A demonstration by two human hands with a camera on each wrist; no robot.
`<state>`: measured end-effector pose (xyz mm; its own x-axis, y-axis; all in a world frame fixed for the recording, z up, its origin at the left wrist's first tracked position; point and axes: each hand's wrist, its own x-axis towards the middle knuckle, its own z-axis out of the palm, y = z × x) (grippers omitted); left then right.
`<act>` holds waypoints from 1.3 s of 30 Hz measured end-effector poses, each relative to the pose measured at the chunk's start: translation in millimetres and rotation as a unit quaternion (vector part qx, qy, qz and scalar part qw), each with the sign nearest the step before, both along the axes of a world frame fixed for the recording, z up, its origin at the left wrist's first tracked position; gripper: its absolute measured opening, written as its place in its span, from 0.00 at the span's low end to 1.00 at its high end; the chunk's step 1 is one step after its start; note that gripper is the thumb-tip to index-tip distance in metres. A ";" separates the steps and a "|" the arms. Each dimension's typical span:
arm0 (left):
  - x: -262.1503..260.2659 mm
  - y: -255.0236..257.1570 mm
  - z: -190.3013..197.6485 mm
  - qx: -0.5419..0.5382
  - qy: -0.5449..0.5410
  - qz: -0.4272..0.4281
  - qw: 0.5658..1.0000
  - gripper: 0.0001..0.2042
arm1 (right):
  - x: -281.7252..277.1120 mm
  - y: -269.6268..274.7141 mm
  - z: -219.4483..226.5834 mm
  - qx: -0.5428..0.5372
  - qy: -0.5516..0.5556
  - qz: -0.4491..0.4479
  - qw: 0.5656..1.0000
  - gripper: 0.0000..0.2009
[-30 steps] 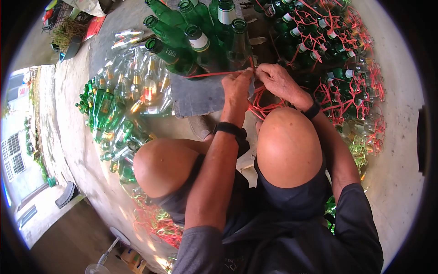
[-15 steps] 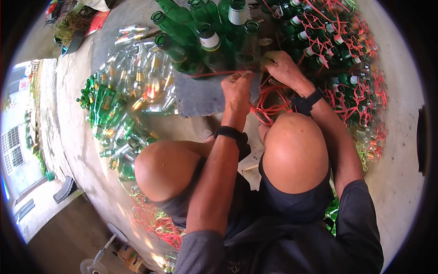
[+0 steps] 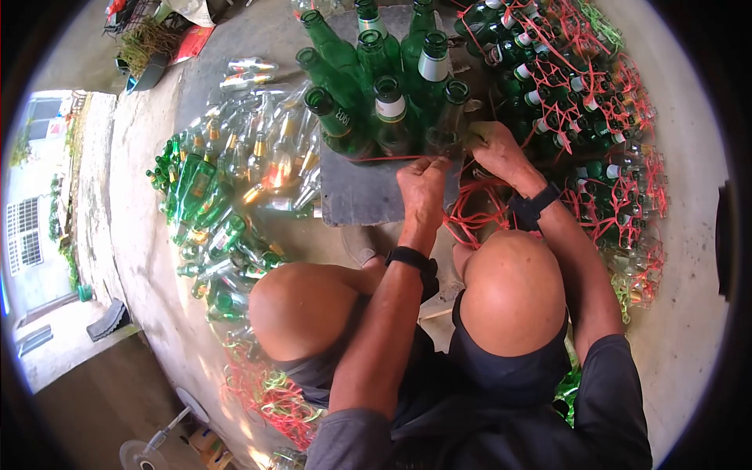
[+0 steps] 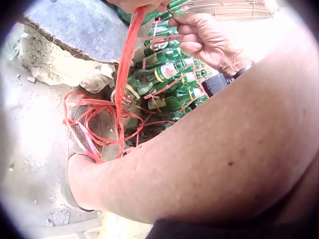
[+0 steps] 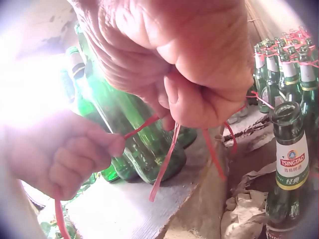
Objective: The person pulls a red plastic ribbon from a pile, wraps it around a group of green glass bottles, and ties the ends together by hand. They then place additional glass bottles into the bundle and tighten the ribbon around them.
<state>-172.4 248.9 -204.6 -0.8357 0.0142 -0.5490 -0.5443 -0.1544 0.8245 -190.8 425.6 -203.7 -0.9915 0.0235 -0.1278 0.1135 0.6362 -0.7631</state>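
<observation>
Several green glass bottles (image 3: 395,129) stand grouped on a dark slab (image 3: 368,196) in the head view. Red plastic twine (image 3: 384,159) runs low across the front of the group. My left hand (image 3: 423,184) grips the twine at the group's near right corner, and a long strand (image 4: 127,64) hangs below it in the left wrist view. Just to the right, my right hand (image 3: 501,153) pinches the twine between thumb and fingers. In the right wrist view, a stretch of red twine (image 5: 142,127) spans the two hands, with loose ends (image 5: 164,174) dangling below my right hand.
Bundles of bottles (image 3: 548,78) tied with red twine stand at the right. Loose bottles (image 3: 196,188) lie piled at the left. A tangle of red twine (image 4: 94,119) lies by a foot. One bottle labelled Tsingtao (image 5: 291,164) stands beside the slab.
My right hand has drawn away from the left hand, out to the right. The left hand keeps its grip by the bottles. The head view has tilted, so the scene sits lower.
</observation>
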 end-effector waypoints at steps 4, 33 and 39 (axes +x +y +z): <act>-2.5 -2.4 -2.7 -0.012 0.014 -0.002 1.000 0.09 | -3.0 -2.8 -2.9 -0.011 0.041 0.015 0.999 0.06; -0.3 1.1 8.9 -0.026 0.044 0.012 0.999 0.10 | -0.2 6.1 -10.0 -0.009 0.008 0.003 1.000 0.10; 2.1 1.8 -5.0 -0.035 0.068 -0.012 0.997 0.11 | 29.0 -7.7 20.8 -0.155 -0.086 -0.082 0.981 0.13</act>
